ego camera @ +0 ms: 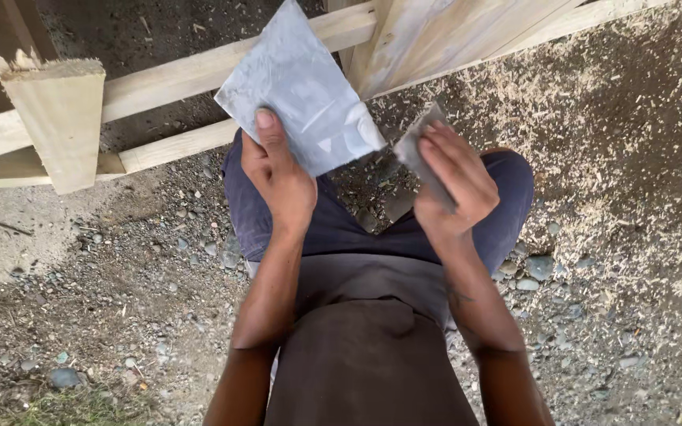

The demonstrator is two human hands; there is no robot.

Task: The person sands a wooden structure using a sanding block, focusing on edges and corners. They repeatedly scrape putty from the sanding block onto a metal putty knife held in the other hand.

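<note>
Gravel and sawdust-strewn ground (pixel 633 158) under pale wooden rails (pixel 159 79), 12 o'clock | left hand (pixel 278 177) pinches large grey rectangular sandpaper sheet (pixel 297 87), thumb on top, at 11 o'clock | right hand (pixel 451 181) fingers curled around small grey torn sandpaper piece (pixel 412 146), 1 o'clock, just beside the sheet | dark trousers (pixel 333 229) below.

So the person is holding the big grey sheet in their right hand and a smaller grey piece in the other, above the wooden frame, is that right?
Not quite. The head view shows the big grey sheet in the left hand, thumb on top. The right hand holds the smaller grey piece. The rest stands: both are held above the wooden frame.
</note>
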